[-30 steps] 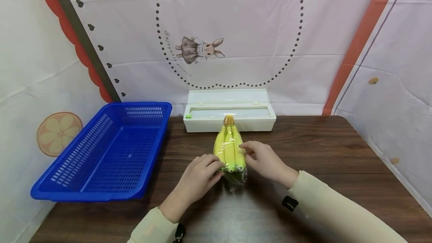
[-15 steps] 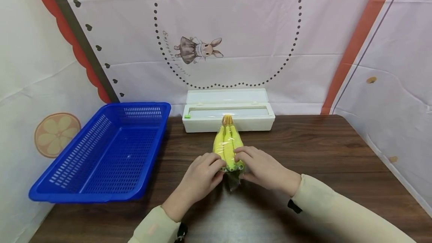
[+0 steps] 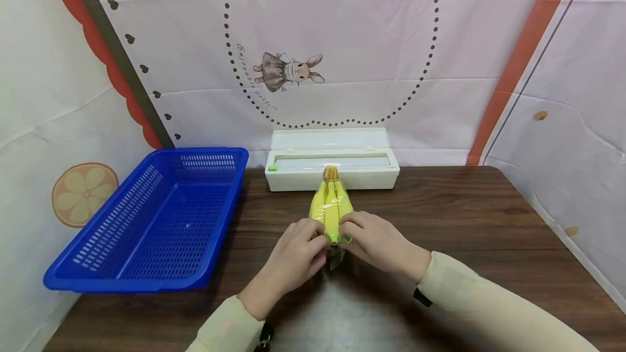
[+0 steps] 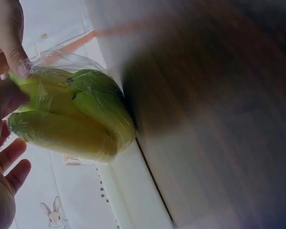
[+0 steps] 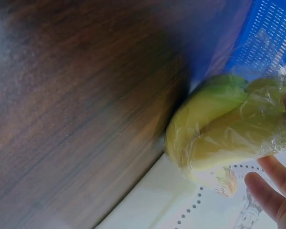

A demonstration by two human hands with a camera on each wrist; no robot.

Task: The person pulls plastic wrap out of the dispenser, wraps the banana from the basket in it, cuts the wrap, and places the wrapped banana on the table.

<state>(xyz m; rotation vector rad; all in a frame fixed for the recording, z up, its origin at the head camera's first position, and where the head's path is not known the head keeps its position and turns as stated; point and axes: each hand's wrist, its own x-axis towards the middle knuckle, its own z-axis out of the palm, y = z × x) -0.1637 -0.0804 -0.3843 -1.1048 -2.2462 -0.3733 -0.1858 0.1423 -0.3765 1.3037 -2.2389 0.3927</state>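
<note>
A bunch of yellow bananas point(image 3: 331, 213) with green tips, covered in clear cling film point(image 4: 69, 59), lies on the table, stem end away from me. At its near left side my left hand point(image 3: 298, 251) grips the wrapped bunch, with the thumb low at the tips. My right hand point(image 3: 379, 240) holds the near right side, fingertips on top of the film. In the left wrist view the right thumb point(image 4: 21, 67) presses film against the banana tips. Loose film hangs below the near end. The undersides of the bananas are hidden.
Behind the bananas stands a white cling film dispenser box point(image 3: 332, 180) with its lid raised. To the left is a blue slotted plastic basket point(image 3: 215, 249). A printed cloth point(image 3: 371, 42) hangs behind the brown wooden table point(image 3: 469, 221) and along its sides.
My right hand has moved inward and down from the bunch's right side onto its near end. The left hand has shifted slightly on the near end. Loose film there now spreads less.
</note>
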